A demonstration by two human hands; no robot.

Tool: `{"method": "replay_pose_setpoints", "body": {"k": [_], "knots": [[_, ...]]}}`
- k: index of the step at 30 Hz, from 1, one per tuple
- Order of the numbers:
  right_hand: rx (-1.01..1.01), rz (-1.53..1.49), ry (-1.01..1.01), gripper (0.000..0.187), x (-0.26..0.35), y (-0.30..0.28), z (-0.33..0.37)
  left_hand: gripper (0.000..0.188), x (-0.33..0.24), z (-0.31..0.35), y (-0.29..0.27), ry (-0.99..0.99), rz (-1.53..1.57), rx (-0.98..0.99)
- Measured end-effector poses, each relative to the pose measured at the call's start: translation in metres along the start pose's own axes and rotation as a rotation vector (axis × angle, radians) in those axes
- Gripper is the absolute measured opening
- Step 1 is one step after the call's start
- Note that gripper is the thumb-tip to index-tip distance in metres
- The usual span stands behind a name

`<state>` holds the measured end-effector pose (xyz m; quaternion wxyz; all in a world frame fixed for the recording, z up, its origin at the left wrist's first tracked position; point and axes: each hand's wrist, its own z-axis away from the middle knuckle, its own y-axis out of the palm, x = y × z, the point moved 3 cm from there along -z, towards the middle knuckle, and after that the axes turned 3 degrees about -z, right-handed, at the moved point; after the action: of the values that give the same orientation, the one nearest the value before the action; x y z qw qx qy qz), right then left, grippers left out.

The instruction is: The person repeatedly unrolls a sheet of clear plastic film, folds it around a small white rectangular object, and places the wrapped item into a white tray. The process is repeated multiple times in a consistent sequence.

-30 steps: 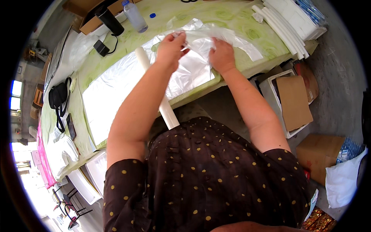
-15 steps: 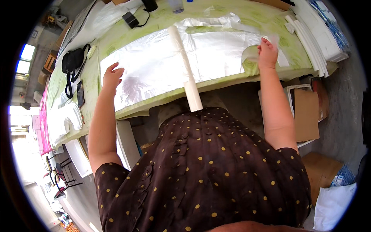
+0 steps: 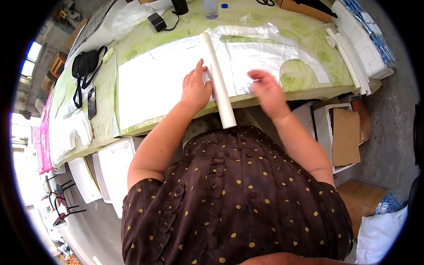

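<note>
A long off-white tube or roll lies across the thin shiny white plastic film, its near end sticking out past the table edge toward me. My left hand rests on the film just left of the tube, open, with fingers stretched forward and the fingertips close against the tube's side. To the right, my right hand is over the table's front edge, apart from the tube. Its fingers are bent loosely, apart and slightly blurred, with nothing visible in them. The film's right part has a rounded cut-out showing the green cloth.
On the green patterned tablecloth are a black pouch, a phone, a black adapter and a clear container. White rolls lie at the right end. Cardboard boxes stand below the table.
My left hand has come right from the film's left end to the tube. My right hand has moved left and nearer, away from the film's right end. The film left of the tube looks smoother.
</note>
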<state>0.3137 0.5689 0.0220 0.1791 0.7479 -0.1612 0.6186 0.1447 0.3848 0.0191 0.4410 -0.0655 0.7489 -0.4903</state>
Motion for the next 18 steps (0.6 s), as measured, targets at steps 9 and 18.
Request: {"method": "replay_pose_setpoints", "body": {"k": [9,18], "knots": [[0.405,0.6,-0.547,0.033,0.022,0.077,0.016,0.067,-0.008,-0.005,-0.036,0.04,-0.438,0.11],[0.221,0.657,-0.47,0.026,0.019,0.067,-0.006,0.031,0.003,-0.02,-0.038,0.474,-0.197,-0.137]]}}
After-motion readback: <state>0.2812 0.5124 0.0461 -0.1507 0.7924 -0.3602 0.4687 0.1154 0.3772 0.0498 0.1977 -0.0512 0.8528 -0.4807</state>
